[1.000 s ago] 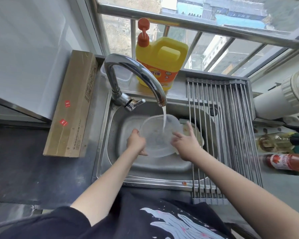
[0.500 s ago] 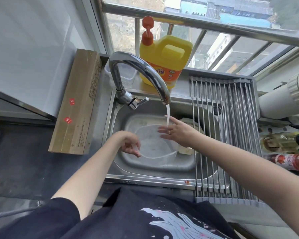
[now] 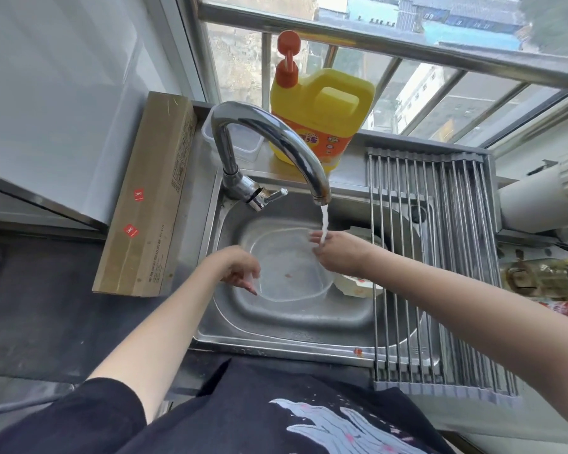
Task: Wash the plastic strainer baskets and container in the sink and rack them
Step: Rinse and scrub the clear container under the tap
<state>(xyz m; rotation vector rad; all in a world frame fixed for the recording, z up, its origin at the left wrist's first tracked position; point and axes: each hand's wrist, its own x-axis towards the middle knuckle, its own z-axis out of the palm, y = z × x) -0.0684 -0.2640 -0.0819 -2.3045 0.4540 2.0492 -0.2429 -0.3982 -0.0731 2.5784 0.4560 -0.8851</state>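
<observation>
Gripping container point(image 3: 286, 267) rim: left hand point(image 3: 240, 268); right hand point(image 3: 338, 253) under water.

A home kitchen, upper-storey flat: a stainless steel sink point(image 3: 289, 326) w/ curved chrome tap point(image 3: 269, 139) running, a big yellow dish-soap jug w/ orange pump point(image 3: 322, 106) on the sill, a roll-up steel drying rack point(image 3: 440, 257) over the basin's right side, sauce and oil bottles point(image 3: 545, 276) at right. Barred window point(image 3: 391, 47) overlooks rooftops below.
</observation>
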